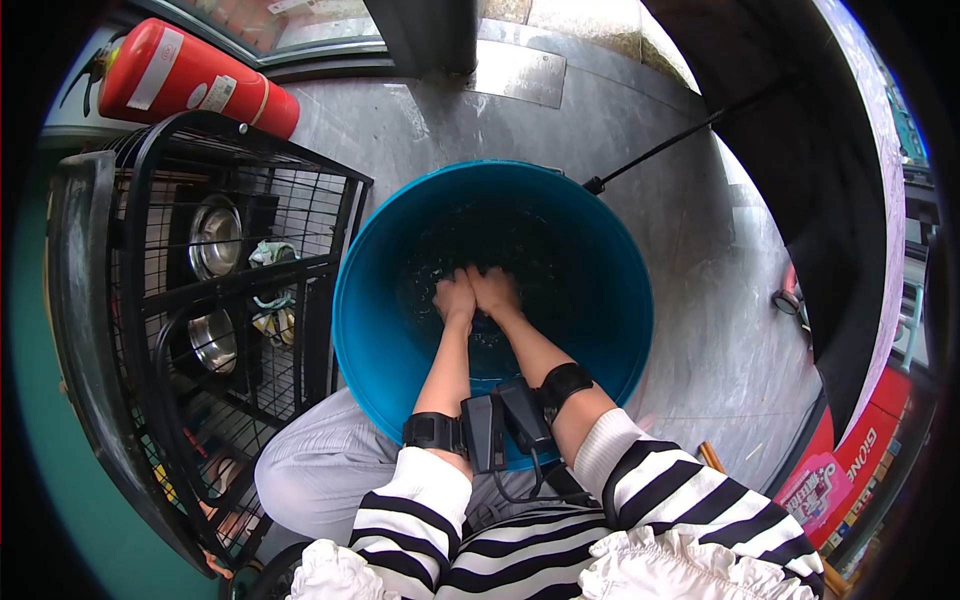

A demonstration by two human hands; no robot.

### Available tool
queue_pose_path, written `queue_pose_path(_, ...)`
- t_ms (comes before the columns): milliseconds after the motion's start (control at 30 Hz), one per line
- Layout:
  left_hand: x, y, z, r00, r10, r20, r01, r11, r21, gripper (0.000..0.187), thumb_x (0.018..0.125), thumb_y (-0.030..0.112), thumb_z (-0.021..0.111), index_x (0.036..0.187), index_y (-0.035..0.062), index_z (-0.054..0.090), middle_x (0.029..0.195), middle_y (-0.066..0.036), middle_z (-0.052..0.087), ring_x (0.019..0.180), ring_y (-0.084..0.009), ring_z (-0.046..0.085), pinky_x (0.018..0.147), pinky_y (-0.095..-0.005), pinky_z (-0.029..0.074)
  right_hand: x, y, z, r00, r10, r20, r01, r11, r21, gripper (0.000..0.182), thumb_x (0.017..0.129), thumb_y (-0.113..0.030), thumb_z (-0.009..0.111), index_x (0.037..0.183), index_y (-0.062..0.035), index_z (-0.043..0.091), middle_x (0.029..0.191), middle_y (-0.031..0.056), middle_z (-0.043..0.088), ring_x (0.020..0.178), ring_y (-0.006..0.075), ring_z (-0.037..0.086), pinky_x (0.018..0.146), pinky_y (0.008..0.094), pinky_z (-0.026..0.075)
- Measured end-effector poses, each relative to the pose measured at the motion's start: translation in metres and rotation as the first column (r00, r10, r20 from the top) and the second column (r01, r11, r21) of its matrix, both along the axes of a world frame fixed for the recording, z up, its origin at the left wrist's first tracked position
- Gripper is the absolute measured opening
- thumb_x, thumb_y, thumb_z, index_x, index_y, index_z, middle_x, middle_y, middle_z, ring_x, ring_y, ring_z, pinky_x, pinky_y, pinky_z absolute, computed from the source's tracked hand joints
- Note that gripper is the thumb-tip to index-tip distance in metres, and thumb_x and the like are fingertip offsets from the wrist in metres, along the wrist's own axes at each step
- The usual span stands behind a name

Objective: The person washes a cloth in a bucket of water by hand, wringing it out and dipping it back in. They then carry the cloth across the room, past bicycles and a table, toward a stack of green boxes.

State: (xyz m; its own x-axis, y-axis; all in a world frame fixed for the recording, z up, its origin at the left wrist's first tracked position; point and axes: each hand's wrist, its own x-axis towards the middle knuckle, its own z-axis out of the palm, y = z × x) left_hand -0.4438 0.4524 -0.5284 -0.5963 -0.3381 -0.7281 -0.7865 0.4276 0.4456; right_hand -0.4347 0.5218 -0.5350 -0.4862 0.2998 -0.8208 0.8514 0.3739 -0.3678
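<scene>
A large blue bucket [366, 300] stands on the floor between my knees, with dark, rippled water [500, 235] inside. Both my forearms reach down into it. My left hand [455, 297] and my right hand [493, 290] are side by side at the water, close enough to touch. The fingers of both look curled inward. Whatever they hold, if anything, is hidden by the hands and the dark water. Black straps with small dark boxes [485, 430] sit on my forearms, above the bucket's near rim.
To the left stands a black wire cage [250, 265] with metal bowls [215, 238] inside. Behind it a red fire extinguisher [190, 75] leans. A thin black rod [655, 155] reaches the bucket's far right rim. Grey floor [690, 290] lies to the right, beside a black panel [800, 170].
</scene>
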Motion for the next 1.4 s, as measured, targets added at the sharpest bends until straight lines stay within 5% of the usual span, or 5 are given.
queue_pose_path(400, -0.001, -0.025, -0.053, 0.634, -0.772, -0.027, 0.767, 0.633, -0.105, 0.037, 0.075, 0.028, 0.037, 0.089, -0.0017, 0.055, 0.094, -0.026, 0.05, 0.093, -0.0368, 0.047, 0.08, -0.0389, 0.037, 0.004, 0.031, -0.024, 0.834, 0.535, -0.139, -0.527, 0.845, 0.092, 0.05, 0.079, -0.039, 0.026, 0.098, -0.0007, 0.052, 0.104, 0.021, 0.047, 0.1, 0.034, 0.042, 0.088, 0.0392, 0.029)
queue_pose_path(467, -0.011, -0.006, -0.007, 0.953, -0.283, 0.106, 0.297, 0.942, -0.154, 0.039, 0.076, 0.029, 0.033, 0.097, 0.0024, 0.052, 0.102, -0.024, 0.047, 0.098, -0.0368, 0.043, 0.085, -0.039, 0.034, 0.007, 0.03, -0.034, 0.882, 0.464, -0.087, -0.446, 0.879, 0.169, 0.053, 0.08, -0.04, 0.021, 0.101, -0.0014, 0.051, 0.107, 0.0197, 0.045, 0.103, 0.0335, 0.04, 0.09, 0.0391, 0.026)
queue_pose_path(567, -0.007, 0.014, 0.002, 0.999, 0.021, 0.041, -0.017, 0.996, -0.093, 0.041, 0.076, 0.032, 0.031, 0.103, 0.0073, 0.049, 0.106, -0.023, 0.045, 0.102, -0.0368, 0.04, 0.087, -0.0399, 0.031, 0.005, 0.017, -0.028, 0.995, 0.076, -0.063, -0.073, 0.996, 0.052, 0.058, 0.08, -0.044, 0.018, 0.102, 0.0005, 0.049, 0.109, 0.0213, 0.043, 0.105, 0.034, 0.038, 0.09, 0.0376, 0.026)
queue_pose_path(933, -0.012, 0.016, 0.018, 0.995, -0.09, 0.034, 0.093, 0.989, -0.113, 0.038, 0.068, 0.031, 0.048, 0.089, 0.0003, 0.056, 0.095, -0.023, 0.051, 0.091, -0.0362, 0.049, 0.078, -0.0384, 0.04, 0.0, 0.017, -0.028, 0.984, -0.161, -0.08, 0.155, 0.985, -0.077, 0.063, 0.061, -0.05, 0.051, 0.094, 0.0042, 0.053, 0.1, 0.025, 0.048, 0.099, 0.0333, 0.044, 0.082, 0.0348, 0.036)
queue_pose_path(1400, 0.026, 0.062, 0.07, 0.956, 0.26, 0.139, -0.278, 0.952, 0.13, 0.051, 0.08, 0.04, 0.028, 0.106, -0.002, 0.041, 0.105, -0.024, 0.044, 0.098, -0.0358, 0.044, 0.082, -0.0398, 0.036, -0.042, 0.063, 0.045, 0.662, 0.71, 0.24, -0.749, 0.634, 0.193, 0.047, 0.069, -0.036, 0.05, 0.107, -0.0075, 0.048, 0.115, 0.013, 0.042, 0.106, 0.0255, 0.041, 0.085, 0.0357, 0.035)
